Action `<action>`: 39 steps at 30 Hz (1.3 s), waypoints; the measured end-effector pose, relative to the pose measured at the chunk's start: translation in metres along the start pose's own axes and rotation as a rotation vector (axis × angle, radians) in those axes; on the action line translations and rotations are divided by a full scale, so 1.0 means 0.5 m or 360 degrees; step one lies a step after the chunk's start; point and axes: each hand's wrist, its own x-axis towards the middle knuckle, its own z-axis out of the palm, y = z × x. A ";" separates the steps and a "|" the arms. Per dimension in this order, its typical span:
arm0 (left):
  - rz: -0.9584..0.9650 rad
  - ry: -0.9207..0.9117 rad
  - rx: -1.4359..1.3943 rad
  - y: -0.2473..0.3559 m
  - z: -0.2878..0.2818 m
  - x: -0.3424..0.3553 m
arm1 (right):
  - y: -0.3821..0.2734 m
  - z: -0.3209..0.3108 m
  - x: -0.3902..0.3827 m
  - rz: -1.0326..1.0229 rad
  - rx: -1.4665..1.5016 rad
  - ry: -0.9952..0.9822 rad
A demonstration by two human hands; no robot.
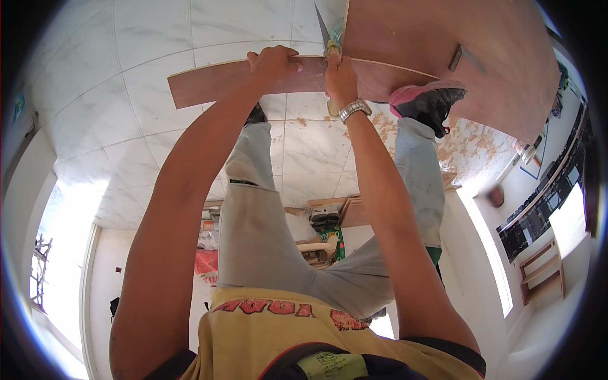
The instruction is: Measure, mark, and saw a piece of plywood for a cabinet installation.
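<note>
A long reddish-brown plywood strip (215,81) lies crosswise in front of me. My left hand (273,63) is closed over its far edge, with the fingers bent around it. In my right hand (342,79) is a hand saw (323,28), its tapered blade pointing away and up beside the large plywood sheet (405,38). A yellowish part of its handle shows above the fist. My black and pink shoe (429,104) presses on the right part of the plywood. The saw's teeth and the cut line are too small to make out.
A dark-handled try square (456,57) lies on the large sheet. Sawdust (472,142) is scattered over the pale tiled floor (152,101). Behind my legs are wood pieces (354,212) and a red bag (206,263). At the right stands a wooden frame (543,272).
</note>
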 end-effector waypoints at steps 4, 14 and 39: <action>-0.0102 0.0021 0.0031 -0.050 -0.007 -0.018 | 0.009 -0.018 -0.161 0.0123 -0.0039 -0.0133; 0.0029 0.0040 -0.0034 0.004 0.003 -0.012 | 0.039 0.007 -0.057 -0.0245 -0.0037 0.0281; -0.0093 0.0066 0.0008 -0.061 -0.011 -0.030 | 0.082 -0.116 -0.474 0.0178 0.0261 -0.0102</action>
